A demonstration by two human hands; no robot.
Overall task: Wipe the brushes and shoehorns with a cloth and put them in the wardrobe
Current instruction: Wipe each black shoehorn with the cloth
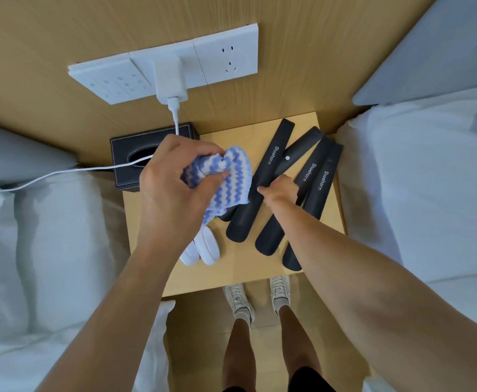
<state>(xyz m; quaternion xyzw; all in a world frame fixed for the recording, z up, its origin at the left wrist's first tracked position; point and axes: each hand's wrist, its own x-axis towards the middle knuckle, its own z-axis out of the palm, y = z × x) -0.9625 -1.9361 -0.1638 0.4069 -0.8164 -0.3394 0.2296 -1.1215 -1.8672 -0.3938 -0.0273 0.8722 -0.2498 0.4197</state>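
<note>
Several dark shoehorns lie fanned on the wooden nightstand [245, 267]; the leftmost one [271, 157] is printed "Shoehorn". My right hand [279, 190] curls round the shoehorn with a white dot [296, 149], which lies slanted across the others. My left hand [172, 179] grips a bunched blue-and-white striped cloth [231, 182] just left of the shoehorns and above the table. Two white oval brushes [203, 247] lie side by side under my left wrist, partly hidden by it.
A black tissue box [129, 154] stands at the nightstand's back left. A white charger and cable [175, 108] hang from the wall sockets [226, 58] across the box. Beds with white bedding [418, 179] flank both sides. My feet [260, 301] stand at the front edge.
</note>
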